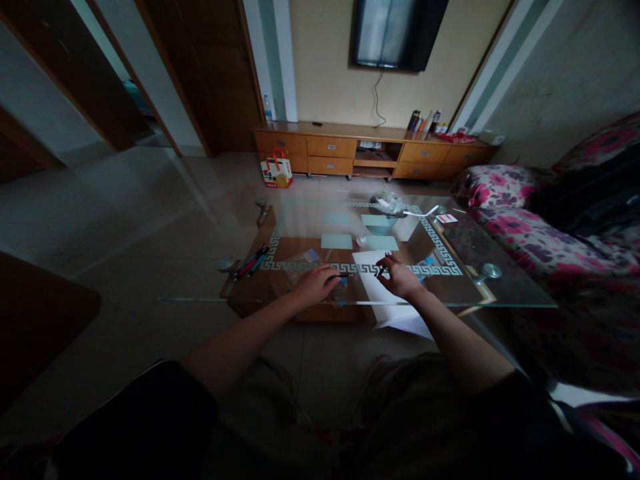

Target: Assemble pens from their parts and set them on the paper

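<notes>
My left hand (315, 285) is closed round a slim dark pen (342, 275), its tip pointing right. Opposite it, my right hand (399, 276) pinches a small black piece (381, 271), possibly a pen cap; it is too small to be sure. A gap separates the pen from that piece. Both hands are just above the near part of a glass coffee table (310, 217). White paper (371, 283) shows below and between them. To the left, several pens (251, 263) with dark, red and blue bodies lie in a bunch on the glass.
A bin (382, 225) with a bag in it stands at the table's far side. A floral sofa (520, 233) is on the right. Beyond are a long wooden cabinet (330, 145), a carton with orange handles (277, 172) and a wall television (397, 33).
</notes>
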Demonstrator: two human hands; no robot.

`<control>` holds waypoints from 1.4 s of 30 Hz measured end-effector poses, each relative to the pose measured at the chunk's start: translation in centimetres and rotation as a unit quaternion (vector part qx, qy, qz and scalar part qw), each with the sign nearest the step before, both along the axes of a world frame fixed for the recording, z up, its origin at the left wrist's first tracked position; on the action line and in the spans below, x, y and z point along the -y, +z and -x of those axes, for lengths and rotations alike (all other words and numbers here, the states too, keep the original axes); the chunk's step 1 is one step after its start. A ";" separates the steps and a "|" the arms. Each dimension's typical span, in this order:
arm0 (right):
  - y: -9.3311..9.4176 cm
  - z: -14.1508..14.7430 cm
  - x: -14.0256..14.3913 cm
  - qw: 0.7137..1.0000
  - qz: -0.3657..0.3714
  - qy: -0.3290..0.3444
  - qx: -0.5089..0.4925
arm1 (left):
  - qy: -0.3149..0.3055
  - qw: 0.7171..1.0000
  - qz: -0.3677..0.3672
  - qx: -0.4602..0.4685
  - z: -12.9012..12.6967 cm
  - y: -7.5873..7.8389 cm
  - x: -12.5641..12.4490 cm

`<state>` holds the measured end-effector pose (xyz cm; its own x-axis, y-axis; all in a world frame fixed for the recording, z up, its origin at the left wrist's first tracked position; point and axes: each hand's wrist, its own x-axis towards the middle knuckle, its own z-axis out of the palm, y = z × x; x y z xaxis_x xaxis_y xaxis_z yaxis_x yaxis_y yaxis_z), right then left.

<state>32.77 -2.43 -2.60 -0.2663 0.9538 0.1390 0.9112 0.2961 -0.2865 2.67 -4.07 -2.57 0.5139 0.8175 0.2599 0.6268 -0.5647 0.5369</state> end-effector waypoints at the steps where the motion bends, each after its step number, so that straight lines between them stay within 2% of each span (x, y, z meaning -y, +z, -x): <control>1: 0.0 0.0 0.0 1.000 0.002 -0.002 -0.001 | 0.001 1.000 0.001 -0.002 0.0 0.0 0.0; 7: -0.2 0.0 -0.2 1.000 0.013 -0.012 -0.001 | 0.004 1.000 0.012 -0.008 0.0 0.2 0.1; 15: -0.7 -0.1 -0.3 1.000 -0.011 0.002 -0.022 | 0.004 1.000 0.005 -0.003 0.1 0.1 0.1; 20: -0.6 0.2 -0.2 1.000 -0.012 -0.013 -0.026 | 0.007 1.000 -0.001 0.001 0.1 -0.1 0.1; 26: 0.5 0.8 -0.2 0.992 -0.075 -0.048 -0.090 | 0.004 1.000 -0.003 0.005 0.1 -0.3 -0.1; 30: 1.7 1.9 0.5 0.985 -0.112 -0.022 -0.131 | 0.008 1.000 -0.010 0.009 0.1 -0.5 -0.2; 33: 2.1 2.7 1.2 0.982 -0.112 0.002 -0.155 | 0.007 1.000 -0.012 0.017 0.1 -0.4 -0.3; 42: 1.7 4.2 1.9 0.978 -0.081 0.077 -0.174 | 0.005 0.999 -0.025 0.043 0.0 -0.8 -0.5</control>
